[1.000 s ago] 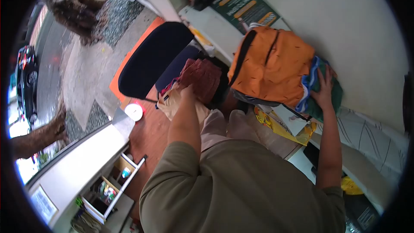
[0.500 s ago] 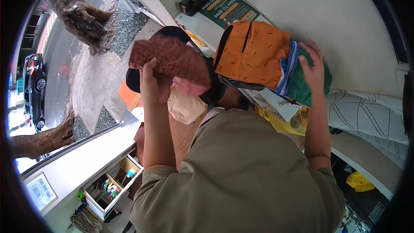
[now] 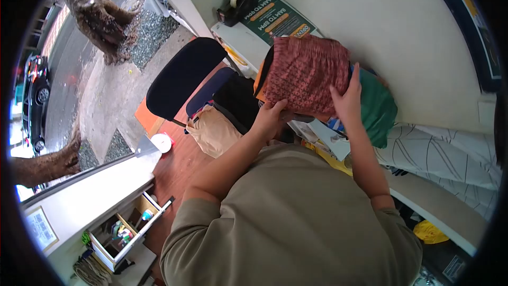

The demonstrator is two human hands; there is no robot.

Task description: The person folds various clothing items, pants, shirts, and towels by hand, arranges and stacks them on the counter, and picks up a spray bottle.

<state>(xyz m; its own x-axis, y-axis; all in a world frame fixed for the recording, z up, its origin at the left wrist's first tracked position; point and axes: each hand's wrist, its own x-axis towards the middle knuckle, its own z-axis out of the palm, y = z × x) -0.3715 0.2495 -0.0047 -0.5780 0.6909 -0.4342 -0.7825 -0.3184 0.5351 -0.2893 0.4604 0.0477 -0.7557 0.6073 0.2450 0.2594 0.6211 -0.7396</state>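
Note:
A folded dusty-red patterned garment (image 3: 309,77) lies on the clothes pile, covering most of the orange cloth (image 3: 259,82). My left hand (image 3: 271,119) grips its near left edge, thumb on top and fingers mostly hidden underneath. My right hand (image 3: 349,100) rests against the garment's right side, fingers stretched out and thumb apart. To the right of that hand, a green cloth (image 3: 377,108) hangs over the side of the pile. A bit of blue-and-white striped cloth (image 3: 336,124) shows below the garment.
A black chair (image 3: 185,77) stands to the left, with a beige cloth (image 3: 211,130) and dark items on its seat. Behind the pile are a tape dispenser (image 3: 235,8) and a green sign (image 3: 278,16). An open drawer (image 3: 127,233) juts out at lower left.
My left hand has carried the dusty-red garment rightward from above the chair onto the orange cloth. My right hand has shifted left from the green cloth to the garment's side.

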